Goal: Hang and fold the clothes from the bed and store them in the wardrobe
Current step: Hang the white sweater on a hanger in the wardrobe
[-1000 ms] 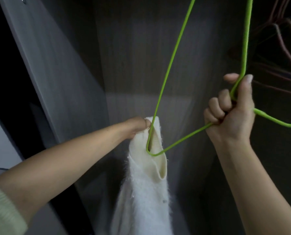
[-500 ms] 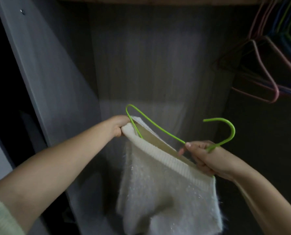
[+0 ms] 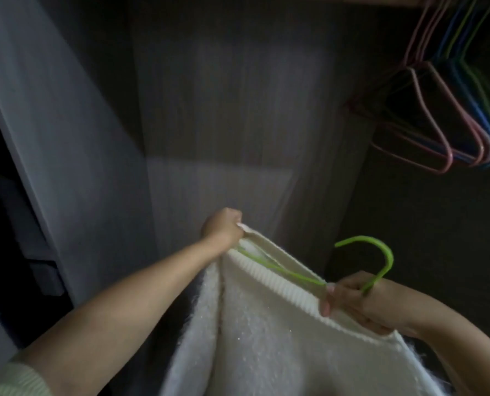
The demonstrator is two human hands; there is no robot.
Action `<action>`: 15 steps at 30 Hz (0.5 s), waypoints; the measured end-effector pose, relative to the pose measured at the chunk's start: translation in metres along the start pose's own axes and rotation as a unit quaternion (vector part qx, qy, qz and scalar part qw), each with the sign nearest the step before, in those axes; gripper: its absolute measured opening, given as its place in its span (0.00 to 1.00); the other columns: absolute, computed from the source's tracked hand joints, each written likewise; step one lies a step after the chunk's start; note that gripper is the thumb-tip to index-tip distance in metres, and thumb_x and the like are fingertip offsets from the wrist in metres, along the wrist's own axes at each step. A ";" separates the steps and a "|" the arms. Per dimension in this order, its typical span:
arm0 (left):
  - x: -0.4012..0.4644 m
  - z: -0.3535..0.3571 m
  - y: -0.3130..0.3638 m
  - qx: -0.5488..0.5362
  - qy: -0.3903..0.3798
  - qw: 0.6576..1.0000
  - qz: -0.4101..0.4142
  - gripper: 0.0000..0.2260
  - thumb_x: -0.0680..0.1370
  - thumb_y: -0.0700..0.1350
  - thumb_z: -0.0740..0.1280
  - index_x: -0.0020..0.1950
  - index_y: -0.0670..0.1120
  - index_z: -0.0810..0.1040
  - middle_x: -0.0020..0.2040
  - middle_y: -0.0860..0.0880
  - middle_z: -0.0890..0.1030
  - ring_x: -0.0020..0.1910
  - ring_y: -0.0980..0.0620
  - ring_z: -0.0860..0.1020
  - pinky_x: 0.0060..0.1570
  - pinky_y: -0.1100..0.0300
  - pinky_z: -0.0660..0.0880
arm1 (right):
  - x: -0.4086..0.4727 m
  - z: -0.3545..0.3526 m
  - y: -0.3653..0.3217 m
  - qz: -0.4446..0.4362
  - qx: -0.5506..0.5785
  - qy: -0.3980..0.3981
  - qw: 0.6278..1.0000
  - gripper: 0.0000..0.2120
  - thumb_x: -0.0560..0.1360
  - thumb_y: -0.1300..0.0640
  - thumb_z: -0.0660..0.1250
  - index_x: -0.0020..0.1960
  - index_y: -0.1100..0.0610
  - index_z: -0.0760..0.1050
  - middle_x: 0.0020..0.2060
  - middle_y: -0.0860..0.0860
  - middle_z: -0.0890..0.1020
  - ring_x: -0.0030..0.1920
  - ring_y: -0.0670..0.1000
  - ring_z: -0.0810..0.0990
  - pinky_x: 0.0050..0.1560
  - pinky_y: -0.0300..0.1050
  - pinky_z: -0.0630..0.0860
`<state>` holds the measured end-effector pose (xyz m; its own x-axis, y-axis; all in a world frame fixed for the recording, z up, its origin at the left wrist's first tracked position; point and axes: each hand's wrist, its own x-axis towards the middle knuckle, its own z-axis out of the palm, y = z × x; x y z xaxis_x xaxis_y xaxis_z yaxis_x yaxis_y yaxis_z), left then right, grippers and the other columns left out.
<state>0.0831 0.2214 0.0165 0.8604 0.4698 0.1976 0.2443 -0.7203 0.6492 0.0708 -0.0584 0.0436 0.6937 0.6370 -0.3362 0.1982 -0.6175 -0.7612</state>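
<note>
A: Holding noted on both sides. Left hand [image 3: 223, 227] is closed on the far end of the ribbed hem of the white fuzzy sweater [image 3: 255, 338], fingers curled over the edge. Arm is stretched forward into the wardrobe [image 3: 209, 110].

B: Right hand [image 3: 352, 301]?

A: Pinching the near end of the same ribbed band together with the green hanger [image 3: 281, 270] at the base of its neck. The hook rises above the knuckles and curls over to the left, free in the air.

B: Position of hanger relative to garment?

A: One green arm runs from the right hand across the opening towards the left hand, lying inside the stretched-open hem. The far tip is tucked under the fabric by the left hand; the other arm is hidden, cannot tell how it sits.

B: Sweater location?

A: Suspended between the two hands in front of the wardrobe interior, body hanging down out of the bottom of the view. Touching no shelf that I can see.

B: Surroundings?

A: Grey wood-grain back panel, dim. Pale door panel [image 3: 52, 138] at left. Upper right: a row of empty wire hangers [image 3: 449, 132], pink, blue and green, well apart from the sweater. A pale green cuff [image 3: 12, 381] shows at the lower left corner.
</note>
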 end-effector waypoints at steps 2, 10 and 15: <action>-0.011 0.016 0.007 0.045 0.030 0.995 0.084 0.11 0.68 0.35 0.65 0.32 0.43 0.64 0.39 0.39 0.80 0.43 0.39 0.79 0.36 0.55 0.69 | 0.004 0.005 -0.001 0.009 -0.010 0.001 1.000 0.21 0.83 0.51 0.54 0.40 0.58 0.80 0.20 0.50 0.61 0.18 0.46 0.57 0.19 0.33 0.56; 0.002 0.025 0.038 -0.004 0.047 0.996 0.075 0.17 0.70 0.39 0.68 0.27 0.43 0.62 0.27 0.43 0.68 0.35 0.40 0.74 0.30 0.55 0.57 | 0.059 0.010 -0.039 0.005 0.047 0.043 0.998 0.17 0.82 0.61 0.55 0.35 0.58 0.72 0.18 0.47 0.64 0.15 0.43 0.60 0.15 0.32 0.54; 0.025 -0.001 -0.002 -0.183 0.062 0.979 -0.068 0.16 0.70 0.34 0.67 0.26 0.45 0.66 0.26 0.45 0.68 0.33 0.49 0.69 0.34 0.58 0.60 | 0.065 -0.015 -0.045 -0.010 0.116 0.031 0.993 0.17 0.83 0.57 0.54 0.36 0.56 0.69 0.17 0.44 0.63 0.15 0.41 0.58 0.15 0.30 0.52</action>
<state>0.1033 0.2353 0.0210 0.7652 0.6226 0.1637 0.1568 -0.4269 0.8906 0.1175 0.0038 0.0647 0.7338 0.6140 -0.2907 0.0520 -0.4775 -0.8771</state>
